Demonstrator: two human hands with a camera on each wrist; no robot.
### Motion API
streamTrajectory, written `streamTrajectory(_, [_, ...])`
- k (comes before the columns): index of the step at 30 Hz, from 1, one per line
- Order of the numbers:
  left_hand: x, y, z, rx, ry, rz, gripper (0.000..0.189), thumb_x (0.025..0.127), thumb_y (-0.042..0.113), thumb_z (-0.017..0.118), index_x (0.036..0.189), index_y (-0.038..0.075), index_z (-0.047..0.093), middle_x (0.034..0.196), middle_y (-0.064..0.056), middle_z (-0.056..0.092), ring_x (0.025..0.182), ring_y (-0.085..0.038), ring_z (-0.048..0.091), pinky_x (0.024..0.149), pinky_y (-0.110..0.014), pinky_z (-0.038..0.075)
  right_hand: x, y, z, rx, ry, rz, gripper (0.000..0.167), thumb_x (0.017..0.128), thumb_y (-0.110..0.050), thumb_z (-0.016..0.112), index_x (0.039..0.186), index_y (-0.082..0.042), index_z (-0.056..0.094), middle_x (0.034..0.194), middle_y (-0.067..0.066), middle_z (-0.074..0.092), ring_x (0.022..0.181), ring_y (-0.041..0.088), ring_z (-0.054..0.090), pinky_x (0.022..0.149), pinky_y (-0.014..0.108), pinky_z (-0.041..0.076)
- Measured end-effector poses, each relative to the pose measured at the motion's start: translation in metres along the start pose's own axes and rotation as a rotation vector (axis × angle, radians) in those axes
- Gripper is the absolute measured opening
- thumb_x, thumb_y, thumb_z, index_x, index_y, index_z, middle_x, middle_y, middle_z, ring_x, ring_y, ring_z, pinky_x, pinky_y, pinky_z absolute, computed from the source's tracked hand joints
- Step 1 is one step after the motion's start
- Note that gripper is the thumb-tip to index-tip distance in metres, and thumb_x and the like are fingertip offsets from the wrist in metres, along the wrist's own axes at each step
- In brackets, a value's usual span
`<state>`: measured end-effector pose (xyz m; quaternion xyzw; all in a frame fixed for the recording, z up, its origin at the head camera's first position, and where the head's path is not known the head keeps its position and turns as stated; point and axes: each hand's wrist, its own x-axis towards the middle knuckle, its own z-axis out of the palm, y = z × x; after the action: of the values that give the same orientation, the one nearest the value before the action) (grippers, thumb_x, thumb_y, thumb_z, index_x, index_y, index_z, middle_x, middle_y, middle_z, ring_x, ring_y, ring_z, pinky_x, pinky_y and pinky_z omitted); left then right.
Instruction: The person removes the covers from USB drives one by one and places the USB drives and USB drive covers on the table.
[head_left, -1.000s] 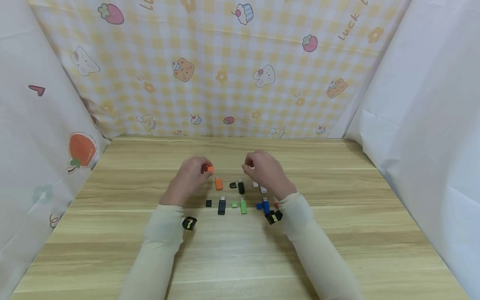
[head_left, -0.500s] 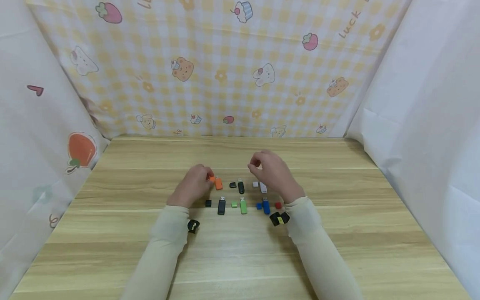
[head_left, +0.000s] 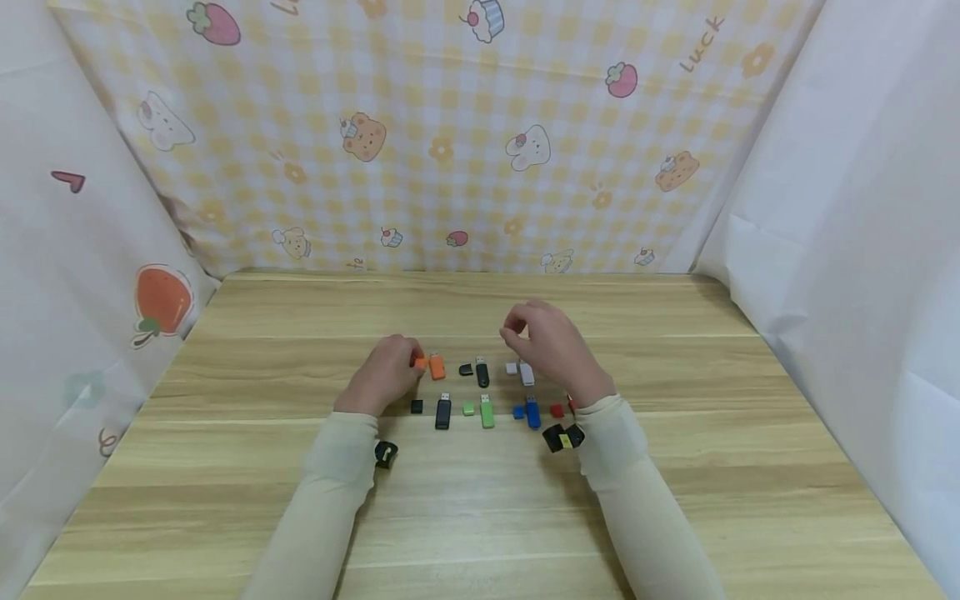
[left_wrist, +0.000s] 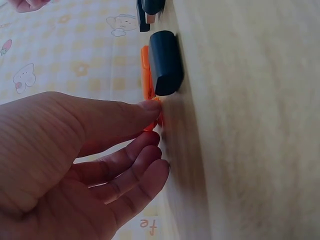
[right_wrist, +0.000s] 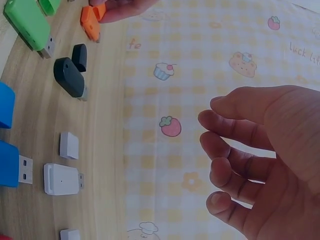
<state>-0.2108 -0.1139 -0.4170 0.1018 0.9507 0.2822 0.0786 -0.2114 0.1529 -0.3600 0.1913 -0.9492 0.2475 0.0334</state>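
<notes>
My left hand (head_left: 384, 372) pinches a small orange cap (head_left: 421, 364) between thumb and index finger, low at the tabletop. Just to the right of the cap lies an orange USB stick (head_left: 437, 367), its metal plug bare and pointing away. In the left wrist view the thumb (left_wrist: 125, 115) covers most of the cap. My right hand (head_left: 553, 346) hovers above the white USB stick (head_left: 527, 375) and its white cap (head_left: 512, 368). Its fingers are loosely curled with nothing between them, as the right wrist view (right_wrist: 240, 160) shows.
Beside the orange pair lie a black USB stick (head_left: 482, 372) and cap (head_left: 466, 370). The nearer row has a black stick (head_left: 444, 412), a green stick (head_left: 487, 412), a blue stick (head_left: 533, 412) and a red cap (head_left: 557, 411). A patterned curtain (head_left: 442, 192) stands behind the table.
My left hand has lowered the orange cap to the tabletop, bringing it beside the orange stick. My right hand has drifted slightly right, uncovering more of the white stick and the red cap.
</notes>
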Motion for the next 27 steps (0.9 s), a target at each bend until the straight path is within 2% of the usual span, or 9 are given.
streamTrajectory(7, [0.0001,-0.0008,0.0004,0.003,-0.013,-0.016,0.02,0.104,0.004,0.068,0.12,-0.005,0.075,0.119,-0.019,0.072,0.095,-0.028,0.064,0.086,-0.042,0.059,-0.0007,0.0009,-0.0003,0.009,-0.001,-0.011,0.014,0.105,-0.02,0.07,0.104,-0.009,0.079,0.104,0.005,0.073,0.088,0.02,0.064,0.078,0.035,0.058])
streamTrajectory(18, [-0.0007,0.0001,0.0008,0.012,-0.028,-0.043,0.021,0.103,0.004,0.069,0.122,-0.005,0.074,0.117,-0.018,0.07,0.094,-0.027,0.062,0.082,-0.039,0.058,-0.0015,-0.0014,0.0013,0.019,-0.026,-0.008,0.013,0.105,-0.02,0.07,0.104,-0.009,0.079,0.105,0.005,0.074,0.092,0.02,0.066,0.081,0.037,0.059])
streamTrajectory(27, [-0.0016,-0.0006,-0.0003,0.013,-0.021,-0.027,0.023,0.103,0.005,0.069,0.122,-0.006,0.074,0.12,-0.019,0.07,0.096,-0.028,0.062,0.086,-0.042,0.059,-0.0009,0.0008,0.0009,0.012,-0.033,0.007,0.014,0.106,-0.02,0.07,0.106,-0.01,0.079,0.106,0.004,0.074,0.09,0.02,0.066,0.078,0.035,0.059])
